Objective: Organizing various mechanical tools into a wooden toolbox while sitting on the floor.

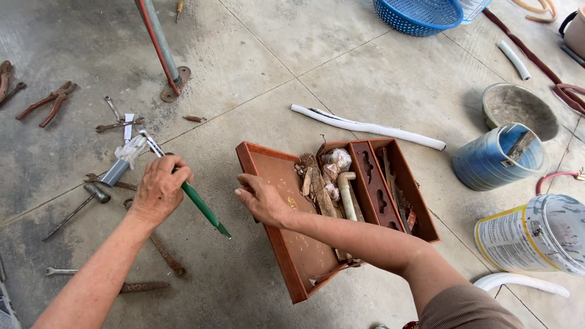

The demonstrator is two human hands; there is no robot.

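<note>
A grey concrete floor with seams is filling the view, and rusty hand tools are lying scattered across it. The left hand is curling its fingers shut around a green-handled tool, the green handle sticking out below the fingers toward the person and a metal shaft pointing up past the knuckles. Just beyond those fingers a grey pipe piece wrapped in plastic is lying, with rusty pliers farther off. The forearm is reaching forward from the lower left, back of the hand upward. The right hand is resting on the near wall of an open reddish-brown metal toolbox, fingers loosely bent over the edge, gripping nothing else. Right of these fingers, inside the box, a white pipe elbow and debris are lying. A blue bucket is lying well beyond, beside a white paint bucket.
</note>
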